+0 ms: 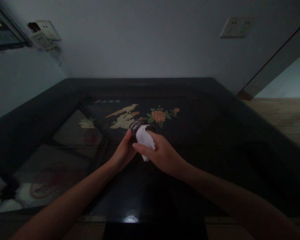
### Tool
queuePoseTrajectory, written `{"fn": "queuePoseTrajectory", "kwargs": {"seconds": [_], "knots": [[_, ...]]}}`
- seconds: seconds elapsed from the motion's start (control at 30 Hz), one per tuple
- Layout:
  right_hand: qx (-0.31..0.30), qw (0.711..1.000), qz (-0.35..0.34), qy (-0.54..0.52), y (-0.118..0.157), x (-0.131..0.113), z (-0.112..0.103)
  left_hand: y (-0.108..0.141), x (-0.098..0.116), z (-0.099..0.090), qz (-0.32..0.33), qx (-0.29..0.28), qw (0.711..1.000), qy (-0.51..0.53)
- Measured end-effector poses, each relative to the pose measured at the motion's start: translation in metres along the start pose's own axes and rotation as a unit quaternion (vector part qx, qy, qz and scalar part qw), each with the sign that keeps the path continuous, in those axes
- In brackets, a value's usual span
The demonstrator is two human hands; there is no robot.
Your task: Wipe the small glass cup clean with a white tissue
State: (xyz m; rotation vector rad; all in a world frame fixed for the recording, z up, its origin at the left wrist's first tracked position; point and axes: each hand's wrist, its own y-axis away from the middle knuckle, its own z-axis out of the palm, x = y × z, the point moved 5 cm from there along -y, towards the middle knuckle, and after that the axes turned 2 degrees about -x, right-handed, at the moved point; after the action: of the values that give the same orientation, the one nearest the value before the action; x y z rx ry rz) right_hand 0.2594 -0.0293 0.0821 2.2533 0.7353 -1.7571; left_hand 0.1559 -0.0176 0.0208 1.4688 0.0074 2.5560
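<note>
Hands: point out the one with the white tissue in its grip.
The right hand: the white tissue sits between its thumb and fingers, whereas the left hand holds the dark, shiny object.

Blk tbl point(210, 133), gry wall point(140, 40), dim

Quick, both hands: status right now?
Left hand: closed, holding a dark shiny rounded object.
Right hand: closed, holding a white cloth or tissue against it.

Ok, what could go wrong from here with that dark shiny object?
The dark shiny object could slip from the left hand and knock the glossy tabletop. The white cloth or tissue in the right hand covers part of it, so a weak grip might go unnoticed. Dim light could make its edges hard to judge.
</note>
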Motion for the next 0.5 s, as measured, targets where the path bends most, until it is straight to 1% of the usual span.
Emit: {"fn": "queuePoseTrajectory", "kwargs": {"seconds": [0.03,0.07,0.13,0.17,0.2,0.23,0.27,0.3,0.33,0.4,0.43,0.47,0.5], "knots": [[0.017,0.993,0.018,-0.111,-0.002,0.002,-0.001,0.0,-0.001,-0.001,0.008,0.005,1.0,0.008],[0.035,0.976,0.034,-0.213,-0.003,0.004,-0.001,0.0,-0.002,-0.002,0.016,0.01,1.0,0.018],[0.073,0.927,0.056,-0.363,-0.004,0.007,-0.001,0.0,-0.005,-0.005,0.028,0.016,0.999,0.042],[0.086,0.907,0.06,-0.408,-0.004,0.008,-0.001,0.0,-0.007,-0.006,0.035,0.019,0.998,0.053],[0.092,0.895,0.063,-0.432,-0.004,0.008,-0.001,0.0,-0.007,-0.006,0.043,0.021,0.997,0.063],[0.092,0.894,0.064,-0.435,-0.004,0.008,-0.001,0.0,-0.007,-0.007,0.049,0.022,0.996,0.068],[0.086,0.903,0.062,-0.417,-0.004,0.008,-0.001,0.0,-0.007,-0.006,0.053,0.02,0.996,0.07],[0.074,0.921,0.057,-0.378,-0.003,0.008,0.0,0.0,-0.006,-0.005,0.057,0.02,0.996,0.069],[0.06,0.945,0.045,-0.32,-0.002,0.007,0.0,0.0,-0.005,-0.005,0.061,0.02,0.996,0.065],[0.038,0.986,0.0,-0.162,-0.001,0.002,0.0,0.001,-0.003,-0.004,0.061,0.024,0.996,0.054],[0.031,0.996,-0.031,-0.077,0.001,-0.001,0.001,0.001,-0.002,-0.005,0.055,0.03,0.997,0.048],[0.024,0.998,-0.064,0.005,0.002,-0.004,0.002,0.002,-0.002,-0.006,0.045,0.038,0.997,0.042],[0.016,0.992,-0.092,0.081,0.004,-0.007,0.003,0.002,-0.002,-0.007,0.031,0.048,0.998,0.039]]}}
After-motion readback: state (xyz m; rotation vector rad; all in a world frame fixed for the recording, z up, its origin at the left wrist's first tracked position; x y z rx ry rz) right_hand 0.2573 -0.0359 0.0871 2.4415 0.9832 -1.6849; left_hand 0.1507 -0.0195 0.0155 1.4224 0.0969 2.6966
